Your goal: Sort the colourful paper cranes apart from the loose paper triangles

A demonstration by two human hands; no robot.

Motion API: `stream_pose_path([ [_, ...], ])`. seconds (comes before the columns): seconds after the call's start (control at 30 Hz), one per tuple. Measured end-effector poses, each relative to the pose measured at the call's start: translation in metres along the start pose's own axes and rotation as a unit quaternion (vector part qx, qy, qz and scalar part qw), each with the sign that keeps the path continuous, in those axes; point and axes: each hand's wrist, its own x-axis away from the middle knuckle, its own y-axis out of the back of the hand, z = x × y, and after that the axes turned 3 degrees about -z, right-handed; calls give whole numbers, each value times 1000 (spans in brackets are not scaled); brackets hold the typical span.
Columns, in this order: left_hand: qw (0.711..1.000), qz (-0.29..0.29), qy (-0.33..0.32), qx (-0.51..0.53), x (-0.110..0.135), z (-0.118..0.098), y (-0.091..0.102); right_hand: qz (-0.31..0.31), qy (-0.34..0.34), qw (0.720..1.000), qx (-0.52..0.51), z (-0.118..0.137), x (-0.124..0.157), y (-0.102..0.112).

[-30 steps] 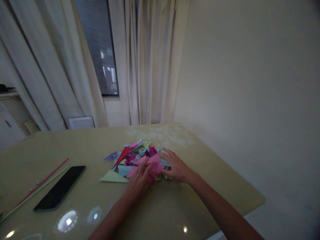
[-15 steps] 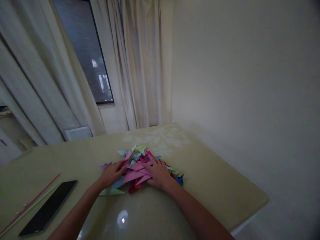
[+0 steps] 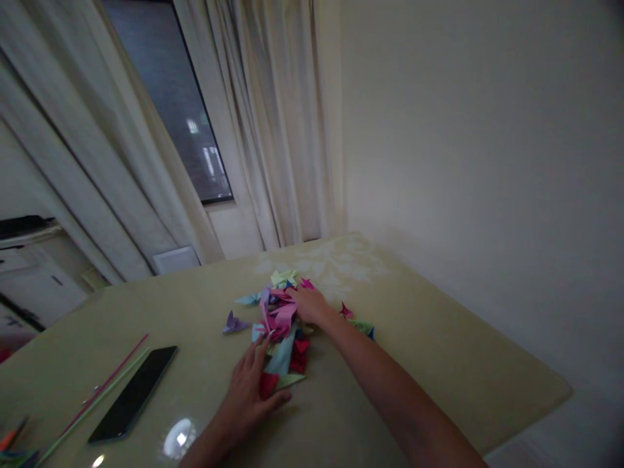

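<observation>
Left hand (image 3: pixel 247 390) at near left edge of pile (image 3: pixel 280 318), back upward, palm low. Fingers extended forward, slightly bent, tips at pile's left side; thumb spread wide, pointing right, just in front of pile's near edge. Left forearm (image 3: pixel 209 445) bare, mostly out of view, angled up toward pile from near left. Right hand (image 3: pixel 311 305) farther forward, at pile's right side, back upward, fingers reaching left over pile, tips partly hidden. Right forearm (image 3: pixel 390 380) bare, long, slanting from pile toward near right.

Folded paper pieces (image 3: pixel 283 318), mixed colours, loosely heaped, some lying apart
</observation>
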Motion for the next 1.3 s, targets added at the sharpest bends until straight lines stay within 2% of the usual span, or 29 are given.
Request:
stream_pose_path([
  [0.03, 1000, -8, -20, 2, -3, -16, -10, 1, 6, 1000, -12, 4, -5, -1],
  [0.1, 999, -28, -14, 0, -11, -44, -26, 4, 17, 999, -35, 8, -11, -1],
  [0.17, 999, -42, 6, 0, -22, -63, -37, 8, 29, 998, -50, 6, -12, 7],
  [0.23, 999, -33, -2, -1, -33, -75, -43, 10, 49, 997, -65, -2, -6, 23],
  [0.33, 997, 10, -66, -32, -55, -89, -43, 0, 53, 997, -60, -21, 15, 59],
  [0.43, 988, 21, -127, -81, -84, -100, -31, -43, -16, 999, -1, -36, 49, 90],
  [0.5, 985, 7, -150, -89, -105, -98, -18, -68, -70, 995, 31, -39, 76, 97],
  [0.57, 988, -13, -128, -89, -124, -85, -5, -79, -105, 990, 52, -38, 106, 89],
  [0.6, 991, -29, -83, -103, -130, -74, 0, -78, -116, 988, 59, -36, 120, 81],
  [0.67, 987, -40, 50, -146, -133, -47, 6, -49, -96, 992, 70, -31, 143, 61],
  [0.73, 978, 23, 144, -148, -125, -19, 8, -6, -55, 995, 80, -28, 157, 41],
  [0.77, 977, 49, 156, -134, -117, -7, 8, 6, -40, 996, 82, -28, 158, 33],
  [0.87, 990, 68, 105, -65, -81, 10, 10, -8, -24, 996, 81, -32, 144, 22],
  [1.0, 999, -2, 42, 27, -30, -7, 8, -18, -49, 996, 68, -37, 98, 20],
  [1.1, 997, -74, 7, 30, -6, -30, -6, -10, -40, 997, 58, -28, 65, 16],
  [1.2, 994, -95, -60, -6, 1, -46, -24, -2, 8, 999, 52, -12, 44, 9],
  [1.3, 992, -85, -89, -10, -3, -50, -29, 17, 72, 996, 41, 0, 33, 4],
])
